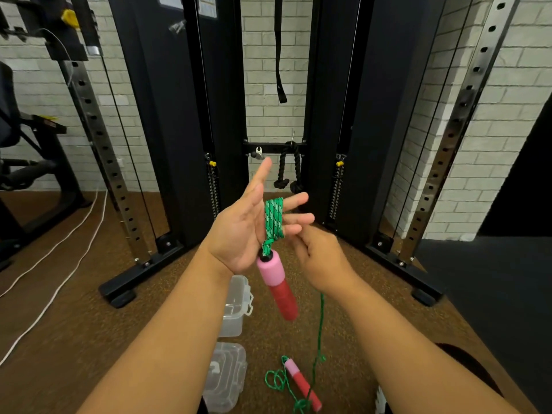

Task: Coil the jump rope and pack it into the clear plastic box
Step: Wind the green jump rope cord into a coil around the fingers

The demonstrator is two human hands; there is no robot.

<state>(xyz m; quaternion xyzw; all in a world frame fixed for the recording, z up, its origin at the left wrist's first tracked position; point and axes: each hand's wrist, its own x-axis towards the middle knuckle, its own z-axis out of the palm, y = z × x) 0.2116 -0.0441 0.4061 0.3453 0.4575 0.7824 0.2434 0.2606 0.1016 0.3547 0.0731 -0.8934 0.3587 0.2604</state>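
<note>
The left hand [239, 231] is open and flat, palm toward the person, and it serves as a spool: several turns of the green jump rope [273, 218] go around its middle fingers, so the coil keeps one size. One pink and red handle [277, 286] hangs free just below this hand, I think as a weight that keeps the first turns tight.

The right hand [321, 261] is just beside the coil, on its right. Its fingers are curled and seem to pinch the running rope; the loose part [321, 324] drops from under this hand to the floor. I judge the winding is about half done, because much rope is still down there.

The second handle [301, 383] lies on the brown floor below the coil, with tangled loops beside it. These may catch when the rope is pulled up.

The clear plastic box [236, 306] stands open on the floor, below the left hand, and its lid [227, 377] lies nearer to the person. The floor around the box is free, so packing has room. The black cable machine [167, 121] stands behind the hands, well apart.
</note>
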